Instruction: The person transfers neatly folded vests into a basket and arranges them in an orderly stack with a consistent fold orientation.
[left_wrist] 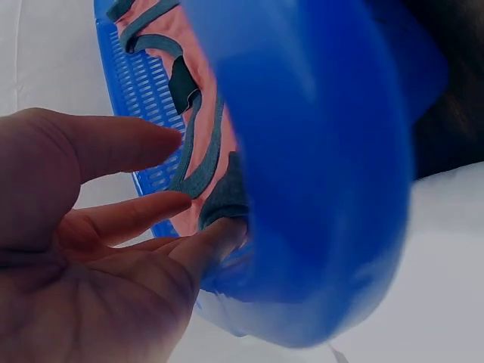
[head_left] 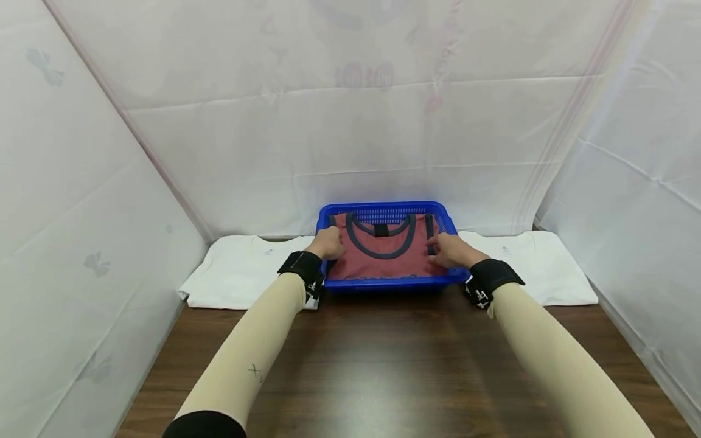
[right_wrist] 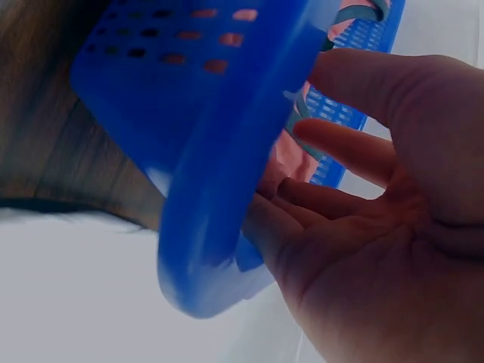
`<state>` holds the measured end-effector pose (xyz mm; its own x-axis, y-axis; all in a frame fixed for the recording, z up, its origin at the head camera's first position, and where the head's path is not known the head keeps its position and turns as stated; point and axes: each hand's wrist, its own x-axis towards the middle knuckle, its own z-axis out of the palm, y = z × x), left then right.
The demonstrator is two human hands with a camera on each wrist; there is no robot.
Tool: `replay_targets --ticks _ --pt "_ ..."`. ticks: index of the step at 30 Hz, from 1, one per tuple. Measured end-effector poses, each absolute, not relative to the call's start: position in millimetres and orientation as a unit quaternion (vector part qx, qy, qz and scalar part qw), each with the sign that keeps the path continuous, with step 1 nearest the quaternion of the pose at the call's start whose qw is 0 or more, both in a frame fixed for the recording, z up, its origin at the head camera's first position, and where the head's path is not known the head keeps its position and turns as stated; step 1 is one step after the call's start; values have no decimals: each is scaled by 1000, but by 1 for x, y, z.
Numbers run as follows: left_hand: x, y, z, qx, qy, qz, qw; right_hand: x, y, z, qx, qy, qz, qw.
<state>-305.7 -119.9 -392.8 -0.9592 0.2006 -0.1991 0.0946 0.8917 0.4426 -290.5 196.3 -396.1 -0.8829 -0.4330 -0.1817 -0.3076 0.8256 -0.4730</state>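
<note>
A folded red shirt (head_left: 366,250) with dark grey neck trim lies in a blue plastic basket (head_left: 397,282). At the basket's left end is my left hand (head_left: 327,243); in the left wrist view its fingers (left_wrist: 151,212) reach over the rim, the lower ones right at the shirt's grey-trimmed edge. My right hand (head_left: 453,250) reaches in at the opposite end, thumb and fingers spread. The right wrist view has its lower fingertips at the red cloth (right_wrist: 291,160), partly hidden by the basket rim (right_wrist: 227,151).
White folded shirts flank the basket, one on the left (head_left: 241,274) and one on the right (head_left: 539,267). Beneath them is a dark wooden table (head_left: 372,365). White sheeting (head_left: 361,134) hangs behind and along both sides.
</note>
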Motion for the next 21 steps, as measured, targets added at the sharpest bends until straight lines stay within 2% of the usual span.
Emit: replay_targets --ticks 9,15,18,21 --pt "-305 -126 -401 110 947 282 106 -287 194 -401 -191 951 -227 86" --pt "-304 -129 -404 116 942 306 74 -286 197 -399 -190 953 -228 59" --pt "-301 -132 -406 123 931 341 33 -287 203 -404 -199 947 -251 14" --pt "-296 -136 -405 133 915 380 -24 -288 211 -411 -209 933 -288 -63"
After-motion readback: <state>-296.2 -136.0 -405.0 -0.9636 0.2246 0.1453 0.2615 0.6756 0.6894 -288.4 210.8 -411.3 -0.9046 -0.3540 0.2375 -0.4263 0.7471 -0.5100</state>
